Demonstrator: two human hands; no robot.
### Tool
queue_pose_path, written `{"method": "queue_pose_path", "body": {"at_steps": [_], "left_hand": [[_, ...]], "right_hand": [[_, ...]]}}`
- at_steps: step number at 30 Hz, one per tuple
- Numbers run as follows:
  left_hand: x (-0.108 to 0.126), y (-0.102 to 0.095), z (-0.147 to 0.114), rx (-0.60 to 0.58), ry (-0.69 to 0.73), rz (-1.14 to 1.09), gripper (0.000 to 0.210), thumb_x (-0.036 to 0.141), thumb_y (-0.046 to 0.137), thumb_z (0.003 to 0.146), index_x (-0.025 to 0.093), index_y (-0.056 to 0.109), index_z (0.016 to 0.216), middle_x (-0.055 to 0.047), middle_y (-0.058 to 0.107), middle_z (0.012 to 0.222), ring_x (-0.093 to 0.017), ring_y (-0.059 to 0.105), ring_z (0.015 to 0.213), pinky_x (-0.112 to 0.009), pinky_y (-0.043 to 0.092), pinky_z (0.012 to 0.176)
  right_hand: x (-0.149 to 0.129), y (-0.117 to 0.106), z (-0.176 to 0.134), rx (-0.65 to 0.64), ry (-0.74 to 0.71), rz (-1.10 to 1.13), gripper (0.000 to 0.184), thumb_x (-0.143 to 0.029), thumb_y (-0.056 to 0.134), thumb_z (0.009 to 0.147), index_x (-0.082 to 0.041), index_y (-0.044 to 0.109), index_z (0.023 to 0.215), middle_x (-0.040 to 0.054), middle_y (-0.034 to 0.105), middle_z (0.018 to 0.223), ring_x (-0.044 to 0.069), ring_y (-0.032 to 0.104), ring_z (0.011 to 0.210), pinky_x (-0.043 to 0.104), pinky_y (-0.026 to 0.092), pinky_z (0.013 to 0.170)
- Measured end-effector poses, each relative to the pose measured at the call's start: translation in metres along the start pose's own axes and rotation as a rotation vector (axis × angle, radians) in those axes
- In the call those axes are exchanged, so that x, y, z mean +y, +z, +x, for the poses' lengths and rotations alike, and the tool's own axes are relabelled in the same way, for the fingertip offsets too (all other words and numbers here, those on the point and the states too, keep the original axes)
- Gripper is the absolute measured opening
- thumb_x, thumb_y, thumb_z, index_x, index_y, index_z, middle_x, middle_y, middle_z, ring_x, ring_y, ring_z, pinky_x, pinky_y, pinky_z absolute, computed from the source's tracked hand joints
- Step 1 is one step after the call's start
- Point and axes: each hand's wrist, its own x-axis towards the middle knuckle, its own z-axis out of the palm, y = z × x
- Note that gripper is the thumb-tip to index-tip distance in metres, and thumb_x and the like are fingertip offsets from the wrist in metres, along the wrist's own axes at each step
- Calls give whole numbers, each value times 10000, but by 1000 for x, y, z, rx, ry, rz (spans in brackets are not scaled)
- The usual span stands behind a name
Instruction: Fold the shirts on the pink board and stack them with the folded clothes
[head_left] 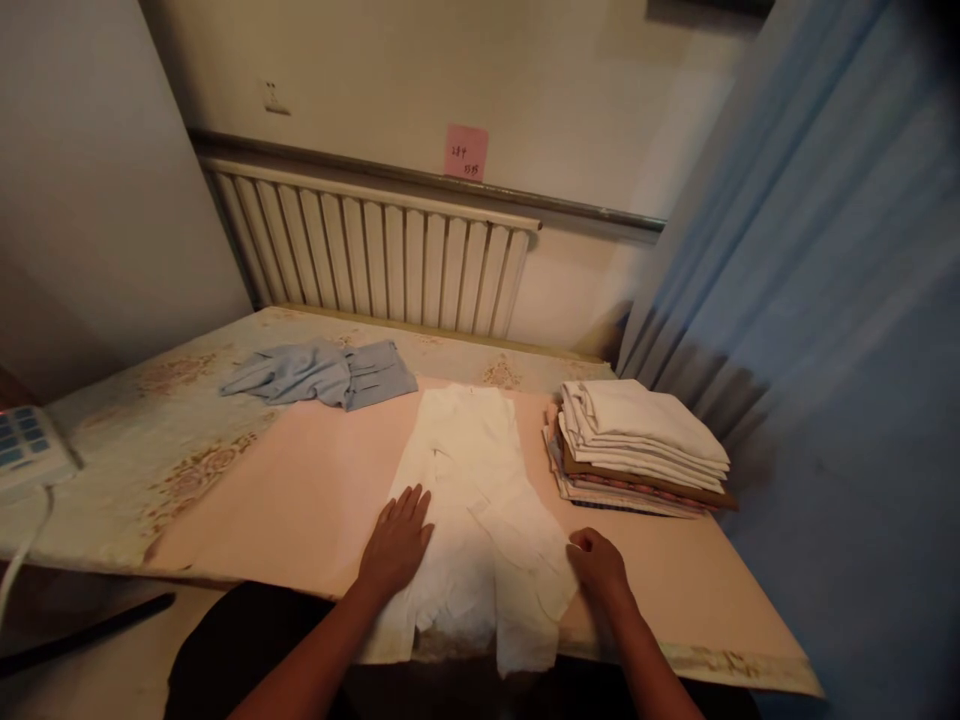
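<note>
White trousers lie spread on the pink cloth, waist end away from me and the two legs running toward the table's near edge, where they overhang a little. Creases cross the legs. My left hand rests flat on the left side of the trousers, its fingers stretched out. At the right edge of the trousers my right hand is closed, thumb and fingertips pinched on the fabric's border. The palm side of that hand is partly hidden.
A stack of folded clothes stands on the right. Crumpled blue-grey clothing lies at the back left. The pink cloth covers part of a floral tablecloth. A white keypad device is at far left; a blue curtain hangs right.
</note>
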Motion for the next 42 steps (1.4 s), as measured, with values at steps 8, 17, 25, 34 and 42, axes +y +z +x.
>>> {"method": "queue_pose_path", "body": {"at_steps": [8, 17, 25, 34, 42], "left_hand": [[0, 0, 0, -20, -2, 11, 509, 379, 362, 940, 189, 424, 1408, -100, 447, 1459, -259, 394, 1350, -452, 341, 1073], [2, -4, 0, -24, 3, 5, 503, 372, 362, 943, 168, 438, 1396, -112, 448, 1455, -260, 385, 1356, -453, 330, 1081], [3, -6, 0, -8, -10, -22, 494, 361, 386, 933, 186, 443, 1392, -108, 460, 1447, -265, 400, 1345, -457, 330, 1081], [3, -8, 0, -18, -5, -32, 492, 357, 384, 934, 162, 459, 1379, -127, 460, 1444, -276, 387, 1353, -472, 329, 1084], [2, -6, 0, -5, -9, -66, 493, 358, 390, 928, 187, 448, 1387, -105, 455, 1452, -256, 368, 1367, -459, 321, 1094]], "right_hand": [[-31, -19, -12, 211, -180, 232, 223, -375, 471, 684, -210, 602, 759, 23, 671, 772, 214, 620, 746, 309, 460, 720], [-81, 1, -39, 224, -516, 158, 286, -216, 460, 821, -185, 639, 1043, 79, 680, 1038, 205, 627, 977, 326, 480, 879], [-112, 70, -71, 9, -729, 67, 410, -79, 481, 765, -205, 600, 1136, 63, 653, 992, 198, 608, 927, 327, 511, 826], [-120, 99, -78, -165, -717, -68, 436, -46, 485, 709, -214, 601, 1094, 36, 643, 942, 195, 599, 908, 299, 496, 797], [-135, 97, -81, -187, -747, -76, 427, -38, 459, 735, -233, 600, 1087, 24, 642, 939, 177, 593, 918, 269, 478, 811]]}}
